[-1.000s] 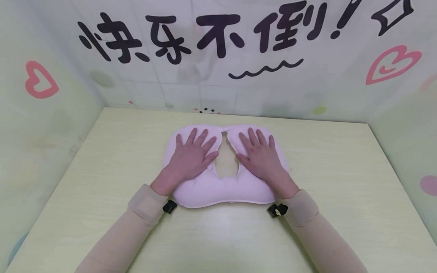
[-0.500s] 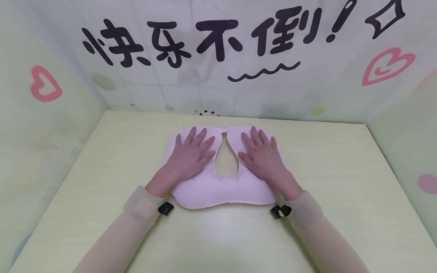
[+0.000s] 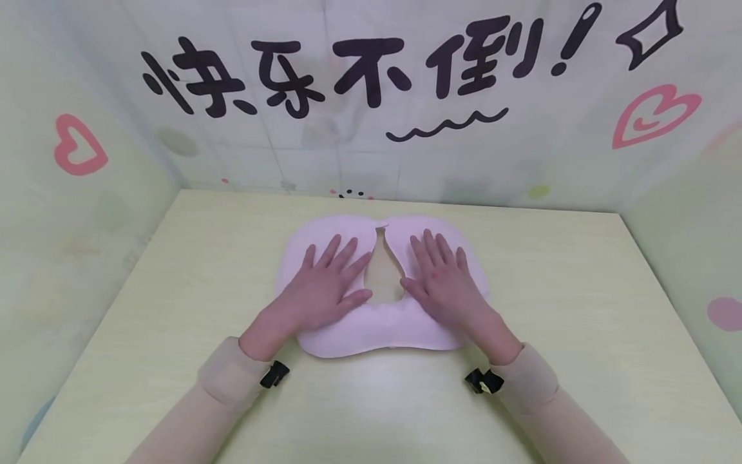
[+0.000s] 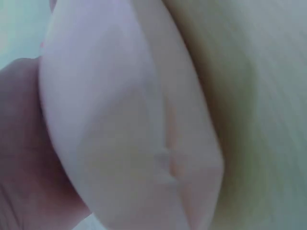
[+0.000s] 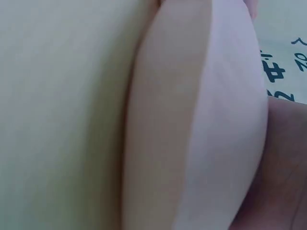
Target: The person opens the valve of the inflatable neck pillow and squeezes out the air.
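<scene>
A pale table (image 3: pixel 377 412) runs back to a printed back wall (image 3: pixel 278 161), with a left wall (image 3: pixel 58 258) and a right wall (image 3: pixel 690 258) along its sides. A pink pillow (image 3: pixel 377 332) with a hole in its middle lies near the far edge, the left hand (image 3: pixel 321 287) and right hand (image 3: pixel 446 280) resting on its two halves, fingers straight, gripping nothing. Tabletop stretches wide on both sides and in front of the pillow.
</scene>
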Demonstrator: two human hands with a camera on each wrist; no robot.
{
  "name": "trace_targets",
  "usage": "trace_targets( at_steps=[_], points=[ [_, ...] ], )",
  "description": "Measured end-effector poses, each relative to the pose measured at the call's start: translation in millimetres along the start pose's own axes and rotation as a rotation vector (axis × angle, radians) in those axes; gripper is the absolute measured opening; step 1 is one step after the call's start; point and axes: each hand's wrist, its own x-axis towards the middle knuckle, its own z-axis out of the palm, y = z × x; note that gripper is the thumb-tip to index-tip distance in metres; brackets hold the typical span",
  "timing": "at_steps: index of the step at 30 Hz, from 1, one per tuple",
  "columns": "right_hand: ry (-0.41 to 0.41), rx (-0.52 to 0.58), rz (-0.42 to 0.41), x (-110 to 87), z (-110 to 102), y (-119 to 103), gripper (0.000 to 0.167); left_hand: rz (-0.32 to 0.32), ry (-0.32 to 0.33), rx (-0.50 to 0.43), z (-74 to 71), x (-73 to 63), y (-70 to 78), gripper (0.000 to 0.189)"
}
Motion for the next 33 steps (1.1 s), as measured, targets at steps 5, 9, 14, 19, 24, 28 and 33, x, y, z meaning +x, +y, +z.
trace_targets(
  at_steps=[5, 9, 14, 19, 24, 28, 33],
  points=[
    [-0.021, 0.002, -0.006, -3.8, 12, -3, 0.076, 0.003, -0.083, 0.007, 7.6, -2.8, -1.3, 0.078],
    [-0.005, -0.014, -0.007, -5.0, 14, -3, 0.072, -0.001, -0.094, -0.001, 6.4, -2.8, -0.8, 0.078],
    [-0.014, -0.030, 0.001, -5.3, 14, -3, 0.072, -0.002, -0.114, 0.003, 4.7, -2.6, -0.5, 0.079],
    [-0.018, -0.047, 0.003, -5.8, 14, -4, 0.072, 0.000, -0.122, 0.015, 5.2, -2.1, -0.4, 0.081],
    [-0.004, -0.065, -0.005, -6.2, 15, -4, 0.072, -0.002, -0.116, 0.028, 9.0, -1.3, -0.6, 0.082],
    [0.001, -0.075, -0.005, -6.4, 16, -5, 0.073, -0.005, -0.114, 0.038, 10.8, -0.6, -0.6, 0.081],
    [-0.002, -0.081, 0.000, -5.2, 19, -4, 0.073, -0.009, -0.107, 0.063, 12.9, 0.4, -1.7, 0.077]
  ],
)
